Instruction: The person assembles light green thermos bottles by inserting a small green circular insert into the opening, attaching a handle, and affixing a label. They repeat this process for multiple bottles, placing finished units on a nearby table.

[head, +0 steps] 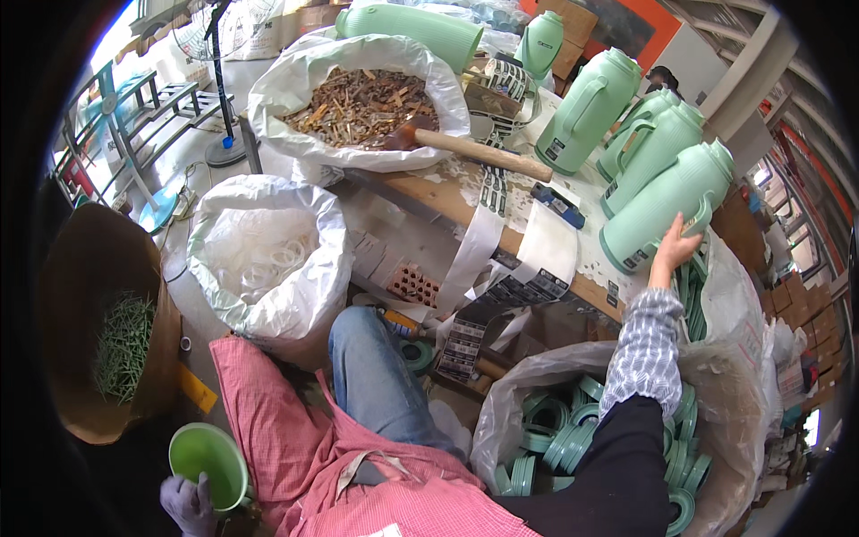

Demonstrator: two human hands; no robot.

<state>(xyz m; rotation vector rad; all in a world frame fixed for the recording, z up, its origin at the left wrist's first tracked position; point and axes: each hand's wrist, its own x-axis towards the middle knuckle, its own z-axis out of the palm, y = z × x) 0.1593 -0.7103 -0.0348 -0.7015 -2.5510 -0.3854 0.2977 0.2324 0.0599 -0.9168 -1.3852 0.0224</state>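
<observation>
My right hand (673, 248), bare below a patterned sleeve cuff, is at the handle of the nearest green plastic thermos jug (668, 208) on the workbench; its fingers are around the handle's lower part. More green jugs (587, 111) stand behind it. At the lower left my left hand (188, 502), in a grey glove, grips the rim of a light green open plastic vessel (209, 463), whose hollow inside faces up. A wooden-handled mallet (483, 154) lies across the edge of a white sack of small scraps (369, 107).
A sack of clear rings (262, 255) and a brown container of green strips (124, 346) stand left. Green plastic rings (564, 429) fill a bag under my right arm. Label strips (463, 339) hang off the bench (429, 194). A person (661, 79) is in the background.
</observation>
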